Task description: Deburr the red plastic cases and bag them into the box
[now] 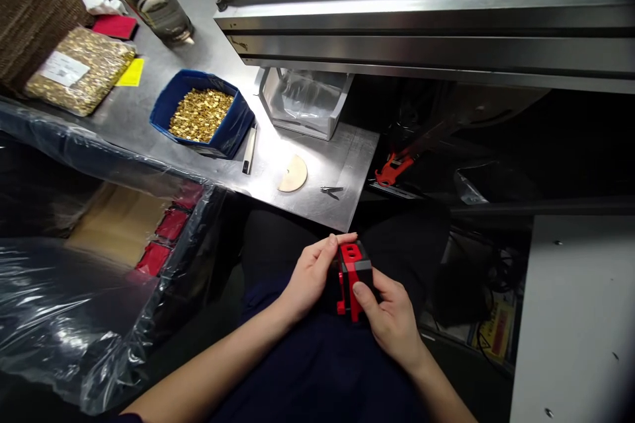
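A red-and-black block (353,277) is gripped between both hands: left hand (311,275) closed on its left side, right hand (391,317) on its right.

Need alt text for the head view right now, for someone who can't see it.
Both hands hold a small red and black block over the lap: left hand on its left side, right hand with thumb on its front. Ahead, a metal table carries a blue bin of gold parts.
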{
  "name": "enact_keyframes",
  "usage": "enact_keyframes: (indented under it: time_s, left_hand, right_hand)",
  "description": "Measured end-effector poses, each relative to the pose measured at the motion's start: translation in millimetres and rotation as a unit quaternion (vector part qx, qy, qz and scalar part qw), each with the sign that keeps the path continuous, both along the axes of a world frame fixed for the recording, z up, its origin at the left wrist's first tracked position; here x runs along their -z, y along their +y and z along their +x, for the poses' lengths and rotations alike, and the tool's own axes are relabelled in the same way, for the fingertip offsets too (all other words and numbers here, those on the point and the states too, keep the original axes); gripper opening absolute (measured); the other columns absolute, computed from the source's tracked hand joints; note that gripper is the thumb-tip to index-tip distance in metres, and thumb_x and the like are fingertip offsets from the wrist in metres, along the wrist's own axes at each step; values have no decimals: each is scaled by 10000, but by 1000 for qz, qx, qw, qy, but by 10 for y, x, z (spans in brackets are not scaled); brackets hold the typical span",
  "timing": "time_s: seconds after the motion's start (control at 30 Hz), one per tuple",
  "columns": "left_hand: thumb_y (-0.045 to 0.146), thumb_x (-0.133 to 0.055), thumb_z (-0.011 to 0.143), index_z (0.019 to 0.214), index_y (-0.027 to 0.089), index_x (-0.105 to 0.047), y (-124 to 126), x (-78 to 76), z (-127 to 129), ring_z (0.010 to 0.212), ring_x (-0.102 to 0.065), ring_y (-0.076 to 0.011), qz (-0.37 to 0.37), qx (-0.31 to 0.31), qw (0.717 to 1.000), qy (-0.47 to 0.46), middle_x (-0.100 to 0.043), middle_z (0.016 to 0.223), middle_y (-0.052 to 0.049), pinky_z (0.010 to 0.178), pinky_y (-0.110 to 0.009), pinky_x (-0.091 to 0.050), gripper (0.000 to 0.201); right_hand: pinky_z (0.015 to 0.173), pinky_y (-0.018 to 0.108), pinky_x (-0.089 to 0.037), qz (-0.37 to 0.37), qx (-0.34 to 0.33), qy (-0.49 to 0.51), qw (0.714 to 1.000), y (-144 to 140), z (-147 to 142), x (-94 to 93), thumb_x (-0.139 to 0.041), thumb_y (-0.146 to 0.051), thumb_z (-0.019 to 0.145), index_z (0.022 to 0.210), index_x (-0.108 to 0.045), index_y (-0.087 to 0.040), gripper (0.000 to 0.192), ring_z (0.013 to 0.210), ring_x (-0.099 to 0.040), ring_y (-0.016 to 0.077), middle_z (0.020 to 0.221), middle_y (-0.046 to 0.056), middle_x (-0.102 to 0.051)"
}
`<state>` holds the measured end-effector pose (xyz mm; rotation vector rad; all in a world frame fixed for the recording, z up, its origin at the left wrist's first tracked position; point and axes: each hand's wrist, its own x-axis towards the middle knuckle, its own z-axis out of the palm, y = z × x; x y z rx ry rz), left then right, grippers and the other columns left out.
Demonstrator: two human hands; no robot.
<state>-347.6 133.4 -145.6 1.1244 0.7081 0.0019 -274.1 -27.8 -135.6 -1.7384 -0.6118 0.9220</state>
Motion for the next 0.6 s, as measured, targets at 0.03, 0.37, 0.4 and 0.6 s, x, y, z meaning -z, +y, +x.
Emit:
enact_keyframes:
  time_s: [0.03,0.37,0.4,0.6]
  left_hand:
    - [517,-539,1007,1283,225,-727,3,-21,-12,1234,-636,-292,9,20,999,-25,-715,1319,-104,1078,-410,-474,444]
    - [440,-620,970,1109,228,-811,-16,-60,3,1350,-574,-362,-42,36,998,-15,-587,1518,-98,1184,-501,-407,317]
    - [454,-602,978,1117,223,-808,-22,-57,6,1320,-597,-363,-56,34,998,-6,-580,1525,-99,1164,-501,-427,339]
    - [470,-400,1059,1130,202,-799,-25,-61,8,1283,-617,-327,-80,18,997,-3,-615,1488,-87,1183,-495,-393,486]
  right_hand:
    - [763,264,-528,-4,8,5,1000,0,15,-5,-566,-352,1022,1080,-731,-229,214,838,-693,187,911,20,-732]
    - [836,299,-552,-4,-25,-12,1000,-3,37,-15,-543,-331,1024,1204,-730,-253,271,931,-725,224,1094,53,-775]
    - [853,302,-554,-3,-26,-9,1000,-6,26,-13,-543,-330,1025,1232,-724,-259,284,966,-728,231,1124,55,-773]
    - [911,315,-556,2,-16,25,1000,-31,5,2,-532,-361,1037,1288,-708,-273,319,1055,-720,245,1165,52,-770]
